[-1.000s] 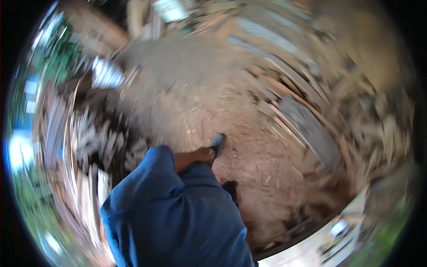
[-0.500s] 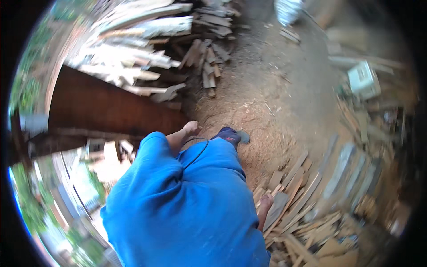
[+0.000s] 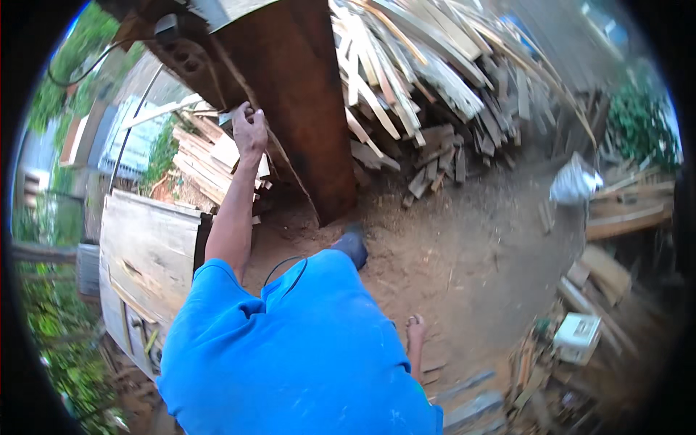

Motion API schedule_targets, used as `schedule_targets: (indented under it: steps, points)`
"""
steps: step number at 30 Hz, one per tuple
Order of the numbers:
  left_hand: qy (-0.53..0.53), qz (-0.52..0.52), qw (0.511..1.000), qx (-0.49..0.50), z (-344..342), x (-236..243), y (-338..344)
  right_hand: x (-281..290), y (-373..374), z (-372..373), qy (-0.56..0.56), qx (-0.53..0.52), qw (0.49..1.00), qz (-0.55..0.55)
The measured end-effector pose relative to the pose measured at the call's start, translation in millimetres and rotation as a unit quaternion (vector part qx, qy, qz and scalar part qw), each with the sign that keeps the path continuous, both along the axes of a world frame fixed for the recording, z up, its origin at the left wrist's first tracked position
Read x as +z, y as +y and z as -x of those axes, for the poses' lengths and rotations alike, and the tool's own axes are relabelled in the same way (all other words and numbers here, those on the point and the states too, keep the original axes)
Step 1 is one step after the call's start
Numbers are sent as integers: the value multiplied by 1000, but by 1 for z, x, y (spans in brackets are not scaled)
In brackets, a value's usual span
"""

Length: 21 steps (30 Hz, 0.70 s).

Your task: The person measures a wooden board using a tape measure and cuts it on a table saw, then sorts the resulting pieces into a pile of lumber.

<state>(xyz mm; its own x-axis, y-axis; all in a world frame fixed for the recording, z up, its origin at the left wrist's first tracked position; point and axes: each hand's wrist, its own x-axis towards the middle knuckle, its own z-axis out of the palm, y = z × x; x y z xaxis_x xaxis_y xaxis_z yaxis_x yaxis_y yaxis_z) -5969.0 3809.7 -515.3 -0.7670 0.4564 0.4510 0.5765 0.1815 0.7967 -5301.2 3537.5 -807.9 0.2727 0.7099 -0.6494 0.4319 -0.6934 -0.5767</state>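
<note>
My left arm stretches forward and up. Its hand [image 3: 250, 132] is at the edge of a large rust-brown panel [image 3: 301, 94], fingers bent and pressed together; what they hold, if anything, I cannot make out. Beside that hand a thin rope-like strip [image 3: 279, 148] runs down along the panel. Just above is a dark motor-like part [image 3: 190, 58] with a cable. My right hand [image 3: 415, 326] hangs low by my side, its fingers curled in, with nothing visible in it.
A big heap of sawn wood [image 3: 428, 58] lies past the panel. To the left stand a pale wooden box [image 3: 148, 250] and more stacked strips [image 3: 199, 163]. Sawdust covers the ground. At the right are a white bag [image 3: 574, 181], a white container [image 3: 578, 337] and scrap boards [image 3: 533, 373].
My view has swung left, so the panel and wood heap appear farther right. My left hand has gone from near my body out to the panel's edge. The right hand still hangs low.
</note>
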Motion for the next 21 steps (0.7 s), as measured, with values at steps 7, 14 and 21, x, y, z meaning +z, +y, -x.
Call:
schedule_targets:
  steps: [7,14,21]
  points:
    - [-111,-8,989,94,62,-36,38,23,157,56,12,261,965,-2]
    - [-194,-112,974,30,74,-34,85,14,250,23,5,179,977,-117]
    - [94,8,996,3,-70,-11,138,55,338,28,48,384,901,-194]
